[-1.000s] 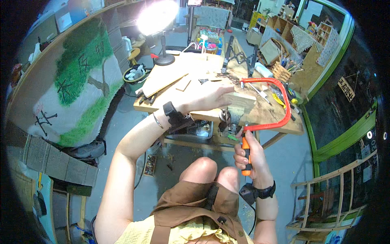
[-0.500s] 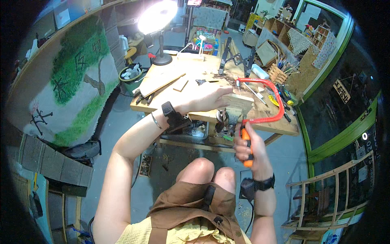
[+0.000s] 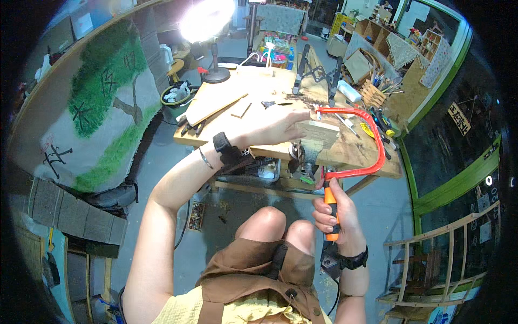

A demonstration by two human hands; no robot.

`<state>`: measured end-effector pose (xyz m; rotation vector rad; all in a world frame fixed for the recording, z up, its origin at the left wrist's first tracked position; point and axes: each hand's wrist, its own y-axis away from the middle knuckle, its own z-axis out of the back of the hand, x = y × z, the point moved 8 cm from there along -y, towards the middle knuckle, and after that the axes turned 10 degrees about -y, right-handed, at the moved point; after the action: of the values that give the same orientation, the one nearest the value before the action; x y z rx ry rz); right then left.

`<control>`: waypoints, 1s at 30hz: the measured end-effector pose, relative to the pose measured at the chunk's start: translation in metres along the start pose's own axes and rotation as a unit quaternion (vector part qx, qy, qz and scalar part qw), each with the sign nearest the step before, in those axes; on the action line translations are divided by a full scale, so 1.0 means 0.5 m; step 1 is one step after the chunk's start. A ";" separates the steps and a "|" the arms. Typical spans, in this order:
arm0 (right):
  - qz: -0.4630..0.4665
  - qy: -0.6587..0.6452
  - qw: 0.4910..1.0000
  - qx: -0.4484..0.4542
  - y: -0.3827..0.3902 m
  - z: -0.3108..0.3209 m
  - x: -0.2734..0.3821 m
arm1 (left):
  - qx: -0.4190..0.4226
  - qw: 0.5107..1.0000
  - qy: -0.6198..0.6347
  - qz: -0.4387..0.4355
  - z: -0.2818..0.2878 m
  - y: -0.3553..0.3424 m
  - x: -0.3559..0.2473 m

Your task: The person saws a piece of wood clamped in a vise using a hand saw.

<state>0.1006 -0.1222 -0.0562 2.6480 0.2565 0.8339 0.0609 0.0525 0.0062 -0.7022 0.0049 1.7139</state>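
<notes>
My right hand (image 3: 340, 216) is closed around the orange-and-black handle (image 3: 330, 194) of a red coping saw (image 3: 375, 135). The saw's frame stands out to the right, and its far end is just beyond my left fingertips, by a pale wooden piece (image 3: 324, 129) at the bench's near edge. My left hand (image 3: 283, 125) rests with fingers apart on or against that piece's left end; their exact contact is hard to see. Under the piece is a metal vise or clamp (image 3: 297, 156), partly hidden, on the wooden workbench (image 3: 377, 164).
A bright lamp (image 3: 216, 73), loose boards (image 3: 213, 105), a black folding stand (image 3: 315, 75), pens in a wooden holder (image 3: 375, 92) and tools (image 3: 383, 127) lie around the bench. A painted canvas (image 3: 102, 140) hangs left; a green-framed glass door (image 3: 442, 162) and wooden rack (image 3: 431, 259) are right.
My right hand and the saw moved up toward the bench half a second ago and are now back lower, nearer my body. My left hand stays at the wooden piece.
</notes>
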 end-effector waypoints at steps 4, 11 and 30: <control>0.014 -0.007 1.000 -0.016 -0.036 0.007 0.037 | -0.030 0.999 0.024 -0.017 -0.015 -0.007 0.000; -0.004 -0.005 1.000 -0.004 -0.002 -0.001 0.001 | -0.039 0.999 -0.005 -0.034 -0.008 0.001 0.008; -0.027 -0.034 0.999 -0.005 -0.001 0.024 -0.007 | -0.042 0.998 -0.042 0.019 0.008 0.003 -0.012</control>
<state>0.1048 -0.1258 -0.0672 2.6422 0.3036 0.7245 0.0583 0.0483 0.0113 -0.6954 -0.1151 1.7866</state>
